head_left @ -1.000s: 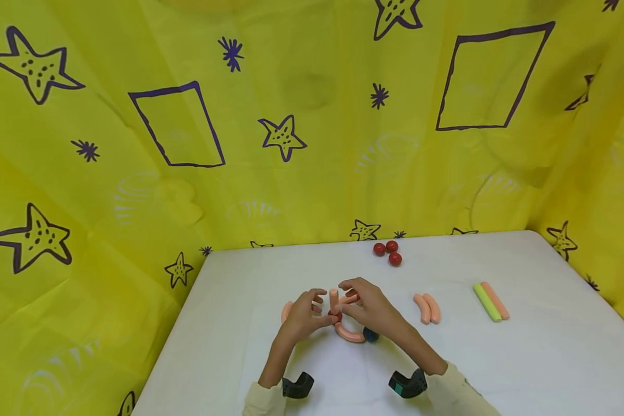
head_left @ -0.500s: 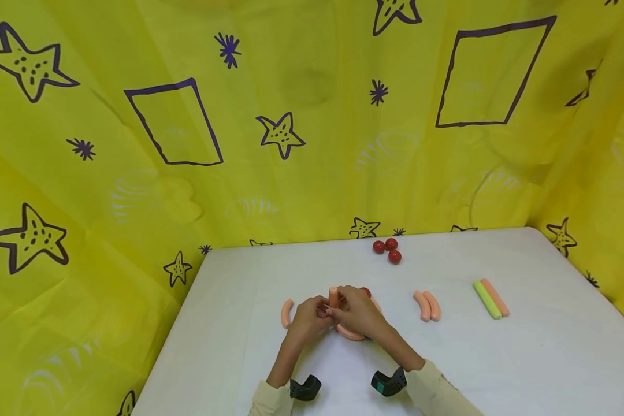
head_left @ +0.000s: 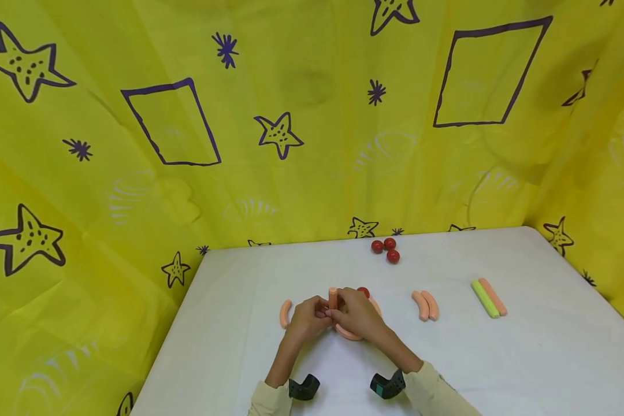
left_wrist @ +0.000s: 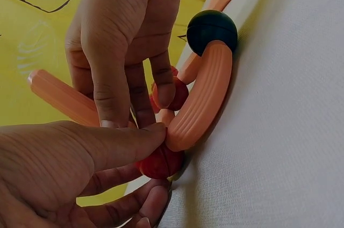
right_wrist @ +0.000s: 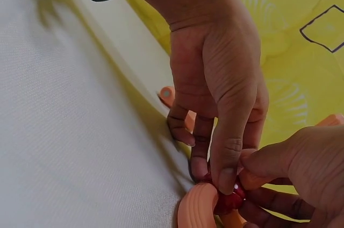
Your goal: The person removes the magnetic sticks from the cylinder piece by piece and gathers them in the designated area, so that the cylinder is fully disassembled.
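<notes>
A yellow cloth hangs at the far side of the white bench, where a part-built frame sits under both hands. The right grip seems to pinch the upright stick near its foot; the left grip pinches the held red ball at that foot. Fingers hide the joint, so I cannot tell how far it is seated. To do this well, I would brace the ball from below and press straight along the stick, without twisting the curved stick joined to the same ball. That piece and the dark ball at its other end crowd the right hand, and a far red ball is just beyond it. Well apart to the right lie a green stick and two short curved pieces; left, one lone curved piece; far, three loose red balls.
</notes>
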The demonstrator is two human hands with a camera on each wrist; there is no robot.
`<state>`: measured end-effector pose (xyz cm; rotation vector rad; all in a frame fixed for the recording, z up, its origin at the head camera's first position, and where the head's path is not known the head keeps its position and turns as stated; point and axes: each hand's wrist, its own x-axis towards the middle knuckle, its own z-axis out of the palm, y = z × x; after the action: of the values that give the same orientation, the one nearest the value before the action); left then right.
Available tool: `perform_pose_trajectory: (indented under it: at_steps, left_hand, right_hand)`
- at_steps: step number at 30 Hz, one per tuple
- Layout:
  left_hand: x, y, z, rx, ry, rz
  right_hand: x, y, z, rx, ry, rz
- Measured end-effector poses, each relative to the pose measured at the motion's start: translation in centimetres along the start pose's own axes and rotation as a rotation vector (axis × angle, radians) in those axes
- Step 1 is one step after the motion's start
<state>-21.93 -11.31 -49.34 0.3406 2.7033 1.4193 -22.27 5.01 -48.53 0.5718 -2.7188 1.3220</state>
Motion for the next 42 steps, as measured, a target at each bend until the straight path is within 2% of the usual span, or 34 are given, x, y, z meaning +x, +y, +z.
perform_pose_trajectory:
  at_steps: [3,7,11,16,25,36,42]
  left_hand:
    - [0.0,0.0,0.1,0.008,-0.002,-0.005]
    - [-0.1,0.0,0.1,0.018,-0.008,-0.024]
    - [-0.2,0.0,0.1,0.023,-0.020,-0.052]
    - [-0.2,0.1,0.1,0.022,-0.031,-0.072]
    - [-0.3,0.2,0.3,0.019,-0.031,-0.088]
    - [-0.1,0.2,0.2,0.001,-0.029,-0.065]
    - [0.0,0.3,0.1,0.013,-0.029,-0.077]
  right_hand:
    - [-0.2,0.1,-0.1,0.018,0.006,0.020]
    - [-0.4,0.5,-0.5,0.103,-0.012,0.054]
    - [-0.4,1.0,-0.8,0.179,-0.026,0.129]
    - [-0.5,1.5,-1.0,0.206,-0.006,0.199]
    - [-0.7,1.7,-0.9,0.190,0.033,0.206]
    - [-0.7,1.5,-1.3,0.233,0.056,0.151]
    - [-0.5,1.1,-1.8,0.256,0.060,0.193]
